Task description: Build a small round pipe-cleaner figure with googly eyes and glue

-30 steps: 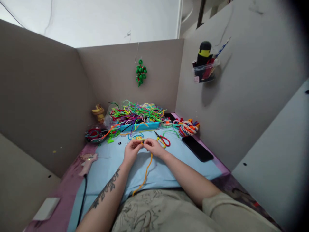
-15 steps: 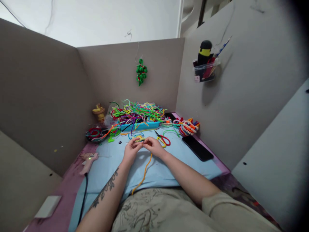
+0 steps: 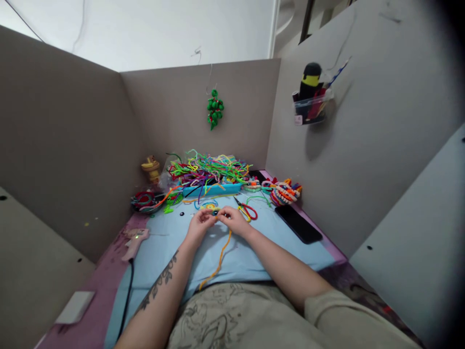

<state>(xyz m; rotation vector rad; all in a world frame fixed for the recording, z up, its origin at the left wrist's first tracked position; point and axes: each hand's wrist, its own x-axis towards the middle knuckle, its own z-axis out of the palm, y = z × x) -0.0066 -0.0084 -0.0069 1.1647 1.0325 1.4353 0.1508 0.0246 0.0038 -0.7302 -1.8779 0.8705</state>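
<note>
My left hand (image 3: 199,225) and my right hand (image 3: 234,220) meet over the light blue mat (image 3: 170,252), fingers pinched together on a small coiled pipe-cleaner piece (image 3: 212,210) of yellow and blue. An orange pipe cleaner (image 3: 220,259) trails from the pinch down toward my lap. Red-handled scissors (image 3: 246,209) lie just right of my right hand. Behind the hands a blue tray (image 3: 212,190) holds a heap of coloured pipe cleaners (image 3: 207,169).
A black phone (image 3: 298,223) lies at the right of the mat. Finished coiled pieces (image 3: 285,192) sit at the back right. A pink glue gun (image 3: 133,237) with a black cord lies on the left, a dark bowl (image 3: 145,201) behind it. Grey partitions surround the desk.
Both hands stay pinched on the coiled piece and shift only slightly. The orange tail has swung a little. The view has drifted slightly.
</note>
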